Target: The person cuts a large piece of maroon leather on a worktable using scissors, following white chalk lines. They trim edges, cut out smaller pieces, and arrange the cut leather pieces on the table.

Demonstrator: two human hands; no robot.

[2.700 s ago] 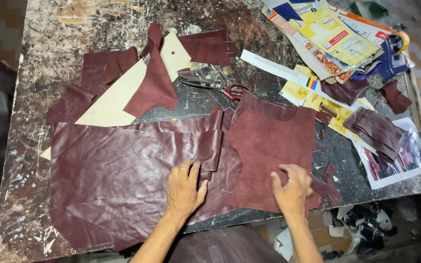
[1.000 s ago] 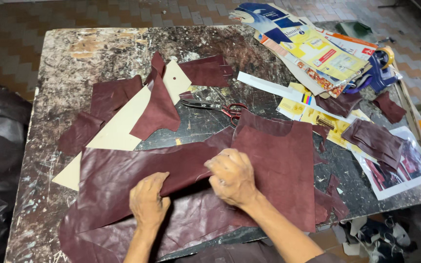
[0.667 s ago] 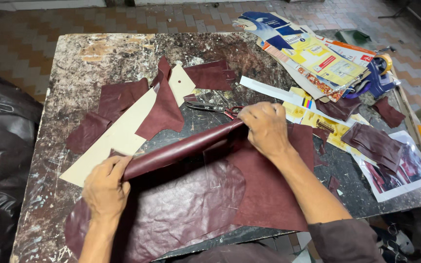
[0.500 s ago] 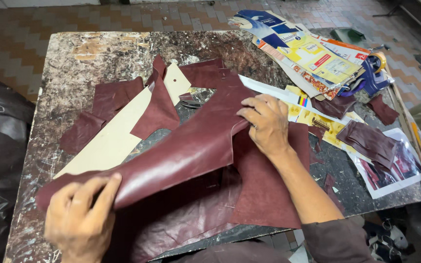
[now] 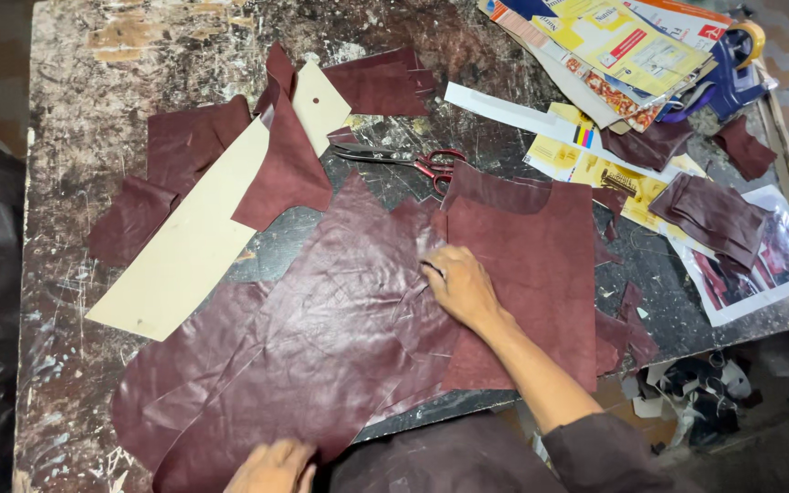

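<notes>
Your big maroon leather sheet (image 5: 312, 356) lies glossy side up, spread flat on the worn marble-look table (image 5: 75, 82), reaching from the table's near edge up toward the scissors (image 5: 404, 161). It's creased, not smooth.

Your right hand (image 5: 458, 285) is on the sheet's right edge, palm down, fingers loosely curled and pressing at the seam where the sheet overlaps the matte, suede-side panel (image 5: 531, 274). No full grip visible; fingertips may be pinching the edge, can't tell.

Your left hand (image 5: 273, 467) is at the sheet's near-left corner, at the table's front edge. Only the knuckles show at the frame bottom; it touches the leather, but I can't tell how far it's closed or whether it holds anything.

Relative to the sheet:
- Suede-side panel: just right, partly overlapping it.
- Scissors, red handles: just beyond the far edge, lying flat and closed.
- Cream cardboard template (image 5: 203, 228): far-left, laid diagonally, lower end touching the sheet's left side.
- Folded maroon offcut (image 5: 289, 164): on top of the template's upper end.
- More maroon scraps (image 5: 175, 155): left of the template.
- Stack of printed papers and magazines (image 5: 614, 46): well beyond, far-right.
- Small pile of dark leather pieces (image 5: 714, 215): far right, past the suede panel, on a printed sheet.
</notes>
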